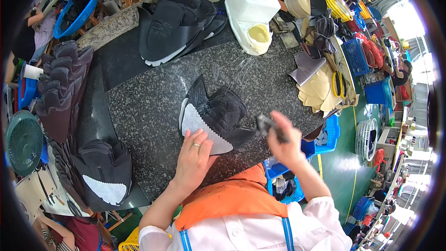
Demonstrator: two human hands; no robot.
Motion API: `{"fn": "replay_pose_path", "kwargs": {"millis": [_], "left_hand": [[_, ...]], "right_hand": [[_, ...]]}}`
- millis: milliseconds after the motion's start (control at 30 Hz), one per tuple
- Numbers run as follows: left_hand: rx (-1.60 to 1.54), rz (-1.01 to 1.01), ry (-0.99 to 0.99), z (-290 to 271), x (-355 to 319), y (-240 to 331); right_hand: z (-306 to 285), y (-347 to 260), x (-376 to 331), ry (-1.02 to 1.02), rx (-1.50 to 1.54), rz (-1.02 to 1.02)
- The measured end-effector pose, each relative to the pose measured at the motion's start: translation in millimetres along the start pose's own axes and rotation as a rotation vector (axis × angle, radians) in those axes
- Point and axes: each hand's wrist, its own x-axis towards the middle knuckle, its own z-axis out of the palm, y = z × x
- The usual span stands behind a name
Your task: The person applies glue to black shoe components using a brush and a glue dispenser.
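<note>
A black shoe upper (227, 111) lies on the speckled stone slab (148, 107), with a white, zigzag-edged toe piece (197, 123) along its near side. My left hand (195, 155), a ring on one finger, holds the upper at its near edge, fingertips on the white piece. To the right of the upper, my right hand (285, 142) is closed round a short dark tool (269, 128). Motion smears the tool, so its kind cannot be made out. A gap separates it from the upper.
Behind stand stacked black uppers (172, 25) and a white machine-like stand with a yellowish cup (259, 35). More uppers line the left, by a green fan (24, 142). Yellow-handled scissors (338, 84) lie on beige pieces (318, 90) at right. Blue crates (332, 135) sit below the slab.
</note>
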Motion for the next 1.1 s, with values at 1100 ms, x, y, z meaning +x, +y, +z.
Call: {"fn": "replay_pose_path", "kwargs": {"millis": [1100], "left_hand": [[0.084, -0.003, 0.009, 5.0, -1.7, -0.4]], "right_hand": [[1.3, -11.5, 53.5, -0.513, -0.038, -0.573]]}}
